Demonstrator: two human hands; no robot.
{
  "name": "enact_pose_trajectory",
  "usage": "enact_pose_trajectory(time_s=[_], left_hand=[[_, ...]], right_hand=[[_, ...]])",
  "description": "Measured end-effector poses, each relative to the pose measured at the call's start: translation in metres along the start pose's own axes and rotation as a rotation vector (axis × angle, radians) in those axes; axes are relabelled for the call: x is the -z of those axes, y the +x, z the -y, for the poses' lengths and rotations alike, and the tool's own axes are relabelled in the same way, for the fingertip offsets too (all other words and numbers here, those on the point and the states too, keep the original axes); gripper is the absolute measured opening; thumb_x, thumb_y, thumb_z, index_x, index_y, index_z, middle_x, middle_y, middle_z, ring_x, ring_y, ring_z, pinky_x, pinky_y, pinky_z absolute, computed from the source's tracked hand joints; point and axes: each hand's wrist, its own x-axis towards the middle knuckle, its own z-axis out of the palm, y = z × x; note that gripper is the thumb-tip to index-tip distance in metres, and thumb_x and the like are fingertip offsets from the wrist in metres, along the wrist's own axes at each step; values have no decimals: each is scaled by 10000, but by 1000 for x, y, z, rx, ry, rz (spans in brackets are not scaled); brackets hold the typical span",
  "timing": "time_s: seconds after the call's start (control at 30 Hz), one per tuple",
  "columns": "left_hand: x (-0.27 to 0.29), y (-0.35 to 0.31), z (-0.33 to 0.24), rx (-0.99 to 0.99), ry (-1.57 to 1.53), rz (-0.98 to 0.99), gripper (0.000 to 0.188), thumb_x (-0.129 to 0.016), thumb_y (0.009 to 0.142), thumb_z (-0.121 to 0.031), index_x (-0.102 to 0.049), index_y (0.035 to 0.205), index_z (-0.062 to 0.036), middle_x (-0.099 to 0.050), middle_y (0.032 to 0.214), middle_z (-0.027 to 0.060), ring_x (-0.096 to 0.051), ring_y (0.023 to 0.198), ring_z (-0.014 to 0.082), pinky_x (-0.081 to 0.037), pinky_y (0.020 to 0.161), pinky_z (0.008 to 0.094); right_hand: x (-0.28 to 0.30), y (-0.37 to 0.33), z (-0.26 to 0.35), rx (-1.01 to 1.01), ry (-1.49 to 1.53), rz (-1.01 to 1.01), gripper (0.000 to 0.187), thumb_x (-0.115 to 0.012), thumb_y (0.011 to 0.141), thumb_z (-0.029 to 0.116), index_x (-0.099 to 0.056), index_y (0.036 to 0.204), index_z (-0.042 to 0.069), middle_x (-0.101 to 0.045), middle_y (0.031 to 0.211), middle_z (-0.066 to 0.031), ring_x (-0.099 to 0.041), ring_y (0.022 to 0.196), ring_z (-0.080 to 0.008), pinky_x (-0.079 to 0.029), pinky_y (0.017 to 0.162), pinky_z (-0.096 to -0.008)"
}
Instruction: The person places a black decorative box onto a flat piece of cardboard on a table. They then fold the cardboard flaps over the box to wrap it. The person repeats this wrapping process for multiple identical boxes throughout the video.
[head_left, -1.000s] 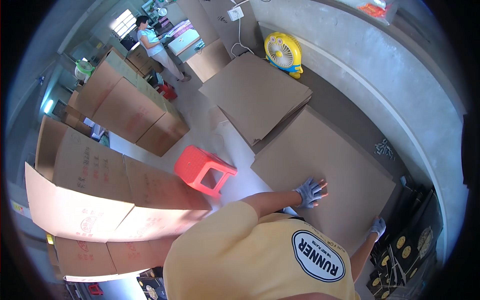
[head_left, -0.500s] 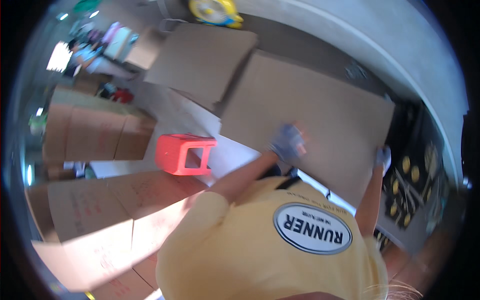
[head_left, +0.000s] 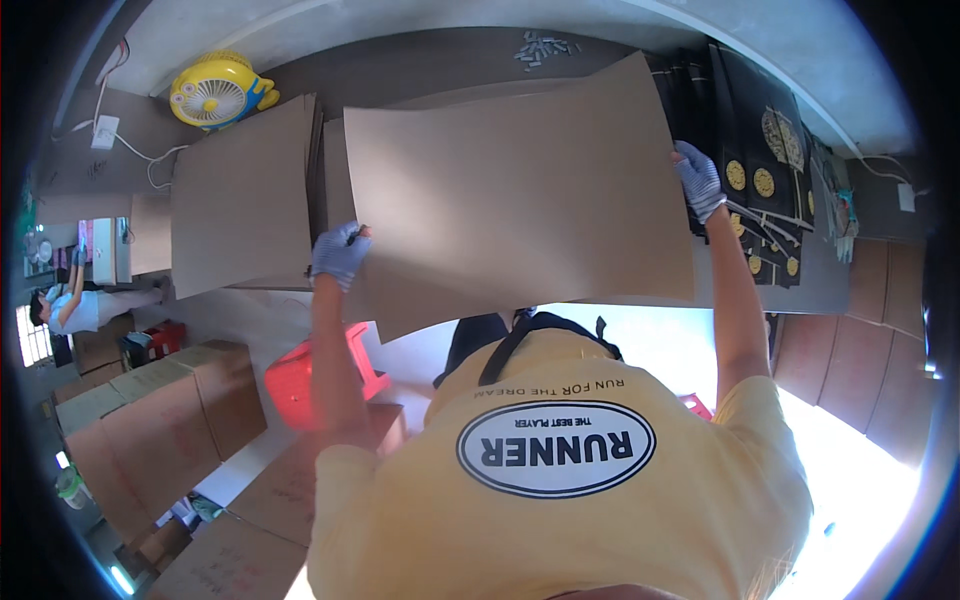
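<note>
A large brown cardboard sheet (head_left: 520,200) spans the space between my hands, bowed and partly raised over more sheets. My left hand (head_left: 341,255), in a grey striped glove with bare fingertips, is closed on its left edge. The matching gloved right hand (head_left: 700,180) grips the right edge near the far corner. Under the raised sheet, a strip of another brown sheet (head_left: 336,165) shows at the left. Beside it lies a separate stack of brown sheets (head_left: 240,200). Black pieces with round gold patterns (head_left: 740,150) lie just right of my right hand.
A yellow and blue fan (head_left: 213,90) stands at the far left of the table. Small grey pieces (head_left: 543,48) lie at the back. Cardboard boxes (head_left: 150,430) and a red stool (head_left: 300,385) are at left, more boxes (head_left: 850,345) at right. Another person (head_left: 85,308) is far left.
My left hand has gone from the middle of the sheet to its left edge and closed there. The sheet is now lifted and bowed. The view has turned and levelled.
</note>
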Motion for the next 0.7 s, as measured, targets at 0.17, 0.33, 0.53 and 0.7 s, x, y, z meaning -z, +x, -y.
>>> enact_pose_trajectory(time_s=[0.17,0.33,0.53,0.7], left_hand=[[-23,-1,-96,-607,-411,-540,544,-692,781,-210,-531,1280,-63,-360,1435,251,-340,1344,382,-303,1091,431],[-137,11,-183,-224,381,-262,742,-448,891,-564,-277,1497,-171,-196,1549,209,-208,1415,392,-199,1079,609],[-130,46,-180,-109,456,-60,573,-446,924,-478,-375,1455,-274,-285,1535,158,-263,1392,402,-256,1050,582],[-161,58,-181,36,456,-405,518,-432,948,-455,-397,1444,-311,-239,1556,165,-223,1401,446,-214,1042,640]], right_hand=[[-96,-2,66,332,134,176,651,-469,868,31,-279,1489,71,-290,1521,-180,-258,1429,-278,-222,1142,-356],[-210,-28,112,102,-686,171,586,-407,943,465,-316,1486,263,-197,1562,-169,-163,1444,-375,-139,1146,-544],[-205,-8,121,79,-863,263,621,-476,889,533,-362,1456,307,-252,1538,-161,-246,1416,-353,-213,1119,-563],[-252,-14,81,128,-1125,124,614,-411,912,596,-306,1473,369,-154,1579,-141,-90,1457,-395,-95,1076,-707]])
